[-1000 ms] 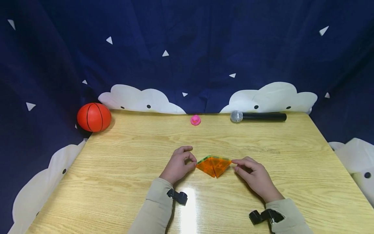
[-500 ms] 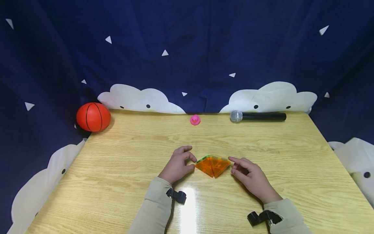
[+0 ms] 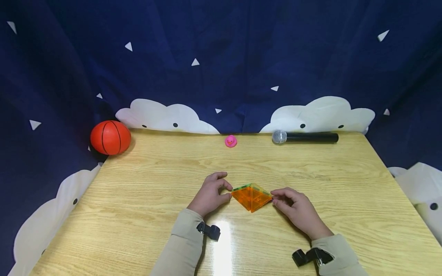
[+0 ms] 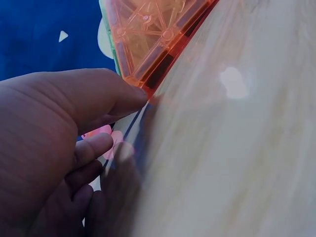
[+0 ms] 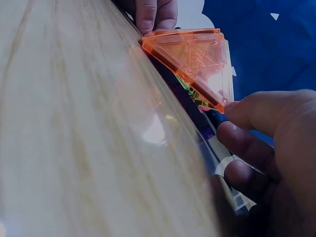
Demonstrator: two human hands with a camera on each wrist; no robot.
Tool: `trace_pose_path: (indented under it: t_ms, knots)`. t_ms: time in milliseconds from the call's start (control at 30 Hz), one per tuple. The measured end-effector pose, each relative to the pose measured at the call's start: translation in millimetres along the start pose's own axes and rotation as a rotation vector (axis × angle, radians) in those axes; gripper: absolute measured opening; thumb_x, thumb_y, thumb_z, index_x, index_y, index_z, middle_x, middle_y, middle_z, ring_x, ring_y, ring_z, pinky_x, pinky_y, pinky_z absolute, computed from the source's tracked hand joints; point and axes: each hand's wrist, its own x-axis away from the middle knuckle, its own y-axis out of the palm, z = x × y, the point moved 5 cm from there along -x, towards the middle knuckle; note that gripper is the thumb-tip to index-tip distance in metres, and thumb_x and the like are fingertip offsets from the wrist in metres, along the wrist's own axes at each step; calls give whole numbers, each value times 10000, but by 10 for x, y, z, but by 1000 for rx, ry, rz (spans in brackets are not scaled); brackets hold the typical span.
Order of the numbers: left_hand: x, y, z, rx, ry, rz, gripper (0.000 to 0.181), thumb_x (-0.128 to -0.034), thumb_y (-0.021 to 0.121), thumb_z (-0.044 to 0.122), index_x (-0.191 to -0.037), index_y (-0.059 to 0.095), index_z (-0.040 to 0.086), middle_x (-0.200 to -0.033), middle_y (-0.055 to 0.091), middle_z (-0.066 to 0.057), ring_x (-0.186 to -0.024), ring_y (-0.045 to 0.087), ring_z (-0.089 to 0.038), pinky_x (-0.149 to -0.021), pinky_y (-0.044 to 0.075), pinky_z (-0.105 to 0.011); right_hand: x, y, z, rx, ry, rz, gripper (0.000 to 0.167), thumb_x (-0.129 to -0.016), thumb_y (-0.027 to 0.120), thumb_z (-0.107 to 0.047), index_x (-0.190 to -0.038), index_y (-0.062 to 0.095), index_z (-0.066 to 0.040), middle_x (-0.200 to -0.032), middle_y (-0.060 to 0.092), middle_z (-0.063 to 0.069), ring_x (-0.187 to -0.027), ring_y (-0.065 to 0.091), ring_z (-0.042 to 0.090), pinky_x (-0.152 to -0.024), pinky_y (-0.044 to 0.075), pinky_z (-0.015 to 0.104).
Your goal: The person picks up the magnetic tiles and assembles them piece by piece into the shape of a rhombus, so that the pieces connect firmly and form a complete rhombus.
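Orange translucent triangular magnetic tiles point(image 3: 250, 198) stand joined on the table in front of me, with green and yellow tile edges showing behind them. My left hand point(image 3: 210, 194) pinches their left corner between thumb and index finger; in the left wrist view the thumb point(image 4: 118, 96) lies against that orange corner. At the opposite corner my right hand point(image 3: 299, 209) holds the tiles with thumb and forefinger. The right wrist view shows the right thumb point(image 5: 266, 111) touching the lower orange tip, its other fingers bent below. What lies inside the tile shape is mostly hidden.
On the wooden table point(image 3: 155, 168), a pink rubber duck point(image 3: 231, 141) sits at the back edge. A black microphone point(image 3: 305, 137) lies to its right. A red ball point(image 3: 111, 138) rests at the back left corner. Behind hangs a dark blue curtain point(image 3: 221, 46).
My right fingers have come closer and now close on the right corner. The orange tiles have shifted slightly, their middle seam now nearly upright in the head view. My left hand has barely moved.
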Motion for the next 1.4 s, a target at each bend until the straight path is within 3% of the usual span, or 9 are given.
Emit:
trace_pose_path:
  t_ms: [333, 567, 667, 933, 1233, 1400]
  knots:
    - [8, 1, 23, -5, 11, 10, 126, -863, 783, 195, -969, 720, 170, -1472, 493, -88, -1409, 344, -347, -1144, 273, -521, -6, 9, 3, 32, 18, -15, 232, -914, 741, -116, -1144, 722, -137, -967, 683, -91, -783, 580, 66, -682, 486, 250]
    - [8, 7, 39, -31, 39, 2, 186, -852, 804, 197, -1024, 732, 191, -1473, 491, -112, -1402, 349, -368, -1139, 250, -557, -29, 39, 2, 238, 6, -17, 257, -895, 762, -159, -1147, 718, -181, -863, 567, -144, -695, 446, 35, -727, 299, 343]
    - [8, 12, 39, -40, 36, 4, 164, -859, 795, 194, -1010, 730, 194, -1473, 492, -105, -1403, 350, -362, -1142, 242, -556, -36, 47, 6, 262, 11, -8, 229, -889, 758, -119, -1109, 724, -170, -853, 569, -147, -678, 432, 35, -718, 306, 338]
    - [4, 11, 34, -18, 39, 27, 158, -867, 780, 211, -1014, 721, 200, -1452, 516, -91, -1386, 377, -350, -1132, 253, -562, -42, 56, 9, 263, 11, 15, 161, -880, 756, -79, -1025, 729, -144, -848, 586, -126, -668, 434, 42, -611, 381, 249]
    - [-8, 2, 19, 91, 40, 68, 200, -865, 765, 218, -1060, 719, 207, -1425, 545, -65, -1353, 419, -320, -1132, 217, -561, -49, 48, 10, 227, 25, 23, 158, -893, 734, -61, -1032, 740, -136, -842, 599, -119, -681, 466, 46, -612, 412, 246]
    - [-24, 12, 17, 131, 77, 83, 182, -880, 756, 182, -1057, 717, 205, -1390, 580, -53, -1325, 462, -279, -1127, 255, -528, -32, 42, 19, 184, 24, 4, 207, -880, 754, -111, -1077, 742, -177, -862, 606, -135, -653, 443, 53, -606, 377, 261]
